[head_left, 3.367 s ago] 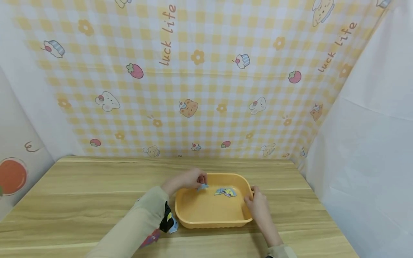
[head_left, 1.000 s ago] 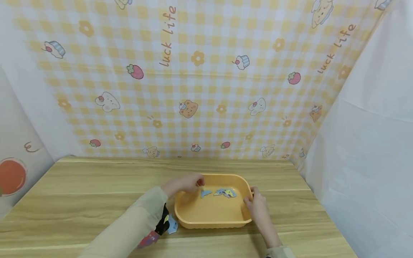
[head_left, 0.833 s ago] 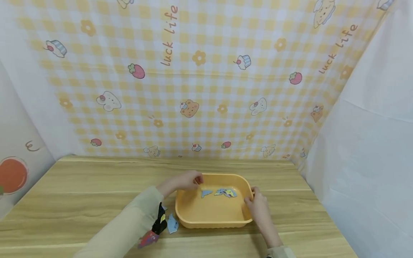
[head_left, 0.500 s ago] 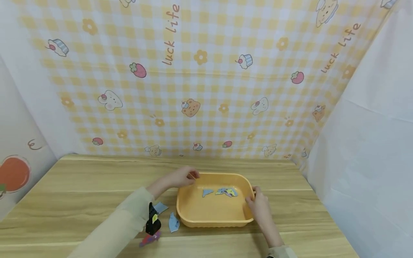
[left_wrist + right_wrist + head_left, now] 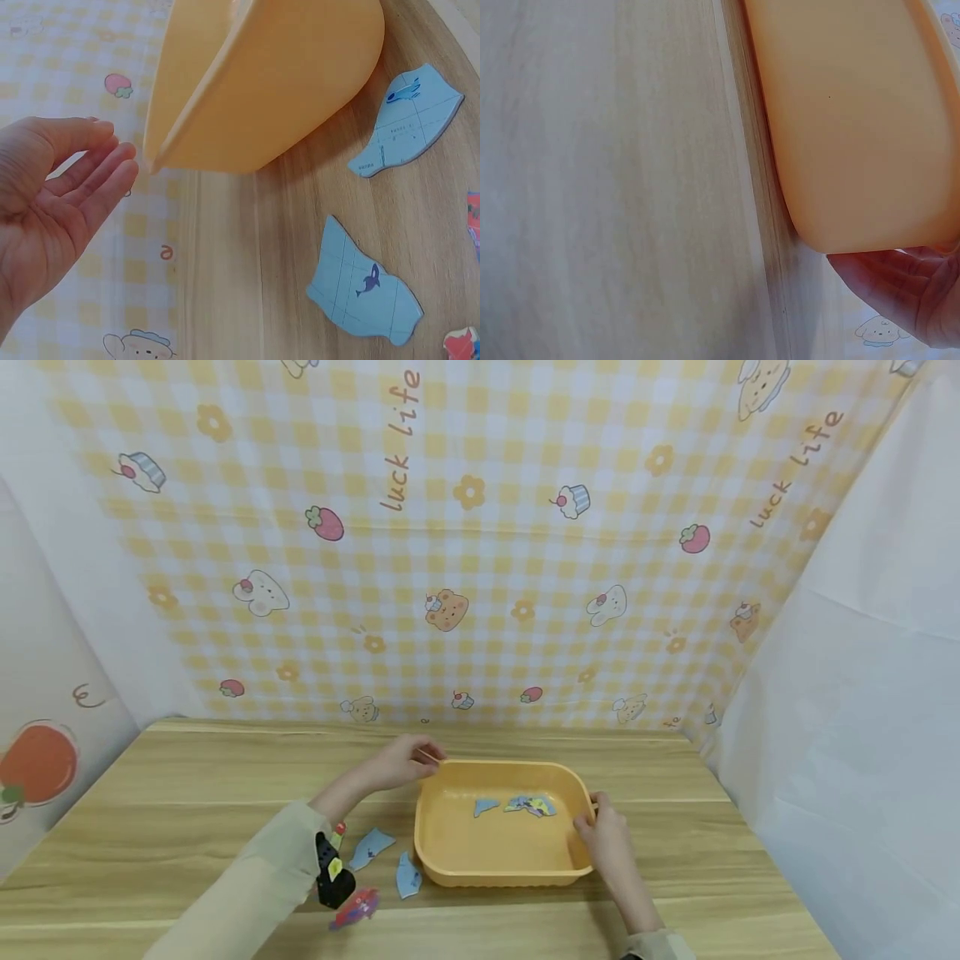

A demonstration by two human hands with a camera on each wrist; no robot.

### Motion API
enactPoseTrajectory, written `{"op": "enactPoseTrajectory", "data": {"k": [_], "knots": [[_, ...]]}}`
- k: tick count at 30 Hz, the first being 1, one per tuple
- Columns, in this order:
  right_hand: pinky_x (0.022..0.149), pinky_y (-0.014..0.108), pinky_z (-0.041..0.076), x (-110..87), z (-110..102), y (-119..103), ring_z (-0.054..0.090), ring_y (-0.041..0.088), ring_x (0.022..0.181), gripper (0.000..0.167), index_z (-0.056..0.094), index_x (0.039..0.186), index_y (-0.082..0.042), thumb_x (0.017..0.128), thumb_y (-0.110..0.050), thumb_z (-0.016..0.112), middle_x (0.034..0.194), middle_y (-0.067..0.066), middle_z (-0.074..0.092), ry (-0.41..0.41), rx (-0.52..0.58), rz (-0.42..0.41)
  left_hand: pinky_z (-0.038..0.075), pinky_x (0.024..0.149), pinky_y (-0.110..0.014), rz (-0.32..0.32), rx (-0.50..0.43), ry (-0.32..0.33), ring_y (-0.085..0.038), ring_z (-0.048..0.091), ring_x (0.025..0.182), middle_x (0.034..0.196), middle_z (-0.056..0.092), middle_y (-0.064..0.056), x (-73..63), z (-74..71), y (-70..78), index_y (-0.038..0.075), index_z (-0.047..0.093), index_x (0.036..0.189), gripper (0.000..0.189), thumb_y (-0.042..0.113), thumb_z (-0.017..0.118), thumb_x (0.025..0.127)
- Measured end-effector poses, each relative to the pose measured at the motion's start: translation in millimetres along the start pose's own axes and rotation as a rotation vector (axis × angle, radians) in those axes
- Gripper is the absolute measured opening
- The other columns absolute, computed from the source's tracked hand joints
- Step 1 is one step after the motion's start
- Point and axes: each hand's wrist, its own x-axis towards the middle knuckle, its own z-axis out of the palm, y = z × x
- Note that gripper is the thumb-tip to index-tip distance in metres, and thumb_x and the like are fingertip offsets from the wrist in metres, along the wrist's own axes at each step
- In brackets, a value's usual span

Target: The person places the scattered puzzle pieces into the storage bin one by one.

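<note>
fingers of the right hand grip the yellow tray by its end; the left hand, loosely curved around nothing, has withdrawn past the far corner. two blue pieces remain outside; the small blue scrap lies released inside.

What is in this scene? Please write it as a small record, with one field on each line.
Left hand: holds nothing, near the far left corner of the tray
Right hand: grips the tray's right end
Tray: yellow-orange, on the wooden table
Inside tray: small blue piece; multicoloured patch, piece count unclear
Left of tray: light-blue piece with whale-like drawing, another light-blue piece, red-purple piece, red-tipped piece partly hidden
Backdrop: yellow-and-white checked cloth
</note>
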Motion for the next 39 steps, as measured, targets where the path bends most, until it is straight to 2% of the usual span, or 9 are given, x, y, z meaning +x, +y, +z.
{"op": "enactPoseTrajectory", "data": {"k": [8,14,21,25,32,39], "knots": [[0.058,0.032,0.052,0.0,0.4,0.2,0.061,0.025,0.072,0.033,0.050,0.111,0.009,0.080,-0.001,0.056,0.086,0.023,0.063,0.014,-0.002,-0.013,0.052,0.084,-0.036,-0.011,-0.023,0.046,-0.034,0.058,0.103,0.113,0.056,-0.026,-6.6,-10.3,-7.9,-0.010,0.051,0.114,0.029,-0.001,0.055,0.086],[0.058,0.033,0.053,0.6,1.6,1.5,0.062,0.027,0.074,0.034,0.050,0.112,0.009,0.081,-0.002,0.056,0.089,0.024,0.063,0.011,-0.004,-0.013,0.052,0.082,-0.036,-0.037,0.002,0.079,-0.034,0.058,0.102,0.114,0.055,-0.026,-18.8,-23.1,-19.4,-0.008,0.051,0.115,0.030,0.003,0.056,0.087],[0.058,0.033,0.053,0.8,1.2,1.9,0.062,0.027,0.073,0.033,0.049,0.112,0.009,0.081,-0.003,0.056,0.090,0.024,0.063,0.005,-0.007,-0.010,0.052,0.082,-0.037,-0.056,0.033,0.056,-0.036,0.059,0.101,0.114,0.055,-0.029,-36.4,-33.8,-28.0,-0.010,0.052,0.114,0.034,0.007,0.059,0.086],[0.058,0.032,0.053,0.6,1.4,1.5,0.062,0.026,0.073,0.033,0.049,0.112,0.010,0.082,-0.003,0.056,0.090,0.024,0.063,-0.002,-0.009,-0.009,0.052,0.082,-0.039,-0.047,0.049,0.037,-0.039,0.058,0.100,0.114,0.054,-0.031,-43.9,-37.0,-34.2,-0.012,0.050,0.113,0.034,0.005,0.060,0.085],[0.057,0.032,0.052,-0.5,-0.7,-0.8,0.061,0.025,0.072,0.034,0.049,0.113,0.010,0.083,-0.003,0.056,0.088,0.024,0.063,-0.008,-0.017,-0.002,0.051,0.083,-0.041,-0.068,0.037,0.010,-0.044,0.055,0.102,0.115,0.052,-0.032,-56.4,-41.6,-42.7,-0.012,0.049,0.114,0.037,0.003,0.061,0.083],[0.058,0.033,0.052,-0.7,-1.3,-1.5,0.061,0.027,0.073,0.035,0.048,0.114,0.010,0.082,-0.002,0.056,0.088,0.025,0.063,-0.013,-0.015,0.002,0.051,0.081,-0.042,-0.101,0.085,-0.001,-0.037,0.057,0.094,0.104,0.055,-0.029,-69.9,-45.7,-51.7,-0.014,0.048,0.109,0.039,0.005,0.065,0.079]]}}
